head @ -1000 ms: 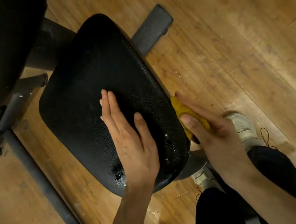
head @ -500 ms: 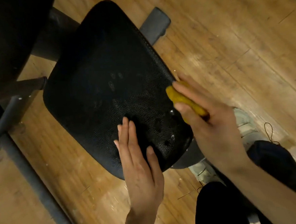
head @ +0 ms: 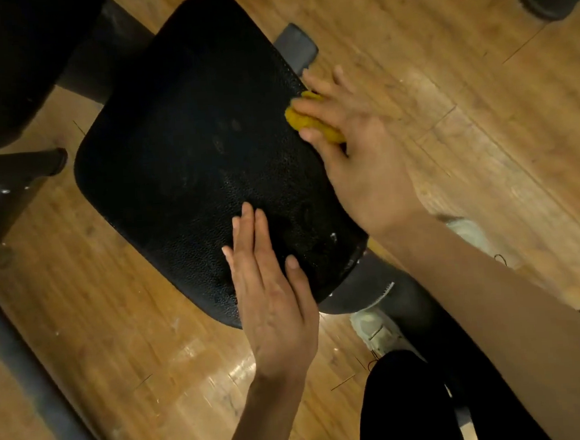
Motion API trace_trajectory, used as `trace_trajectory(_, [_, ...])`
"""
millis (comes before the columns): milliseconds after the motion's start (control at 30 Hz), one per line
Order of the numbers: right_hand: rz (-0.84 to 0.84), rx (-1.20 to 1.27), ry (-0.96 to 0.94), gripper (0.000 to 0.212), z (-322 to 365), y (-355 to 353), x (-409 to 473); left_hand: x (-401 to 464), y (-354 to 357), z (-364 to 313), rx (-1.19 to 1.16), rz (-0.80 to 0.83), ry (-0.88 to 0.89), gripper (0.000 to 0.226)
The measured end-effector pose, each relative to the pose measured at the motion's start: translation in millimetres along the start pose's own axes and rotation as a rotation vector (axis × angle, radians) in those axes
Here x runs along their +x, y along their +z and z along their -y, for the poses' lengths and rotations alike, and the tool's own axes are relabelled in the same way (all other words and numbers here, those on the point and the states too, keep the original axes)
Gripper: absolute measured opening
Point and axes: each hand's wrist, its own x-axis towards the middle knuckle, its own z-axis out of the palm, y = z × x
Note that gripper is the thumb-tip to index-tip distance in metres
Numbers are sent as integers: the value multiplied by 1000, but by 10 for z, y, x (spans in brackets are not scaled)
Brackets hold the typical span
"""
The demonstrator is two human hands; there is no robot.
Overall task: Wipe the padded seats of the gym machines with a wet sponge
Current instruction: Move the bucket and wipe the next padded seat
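Fingers of the right hand curl over a yellow sponge, pinching it with the thumb and pressing it against the right edge of the black padded seat. The forearm runs in from the lower right, wrist bent so the hand angles toward the seat's upper corner. The left hand lies flat, palm down, on the seat's near edge, its fingers straight and held together with the thumb set apart, gripping nothing. Wet smears glisten on the seat's textured pad. The wooden floor lies below, and a pale shoe stands just beside the seat's post.
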Motion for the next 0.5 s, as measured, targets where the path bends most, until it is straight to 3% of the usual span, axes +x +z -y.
trace_trajectory(67, [-19, -98, -29, 38, 16, 54, -203, -1, 2, 0, -4, 0, 5, 50])
trace_trajectory(167, [142, -250, -186, 49, 44, 2, -918, 5, 8, 0, -11, 3, 7, 50])
trace_trajectory(267, [230, -265, -290, 45, -45, -79, -770, 0, 10, -13, 1, -3, -1, 50])
trace_trajectory(400, [78, -160, -133, 33, 12, 27, -158, 12, 27, -24, 27, -7, -20, 51])
trace_trajectory(500, [89, -119, -89, 38, -23, 29, -667, 9, 30, -37, 29, 11, -34, 51])
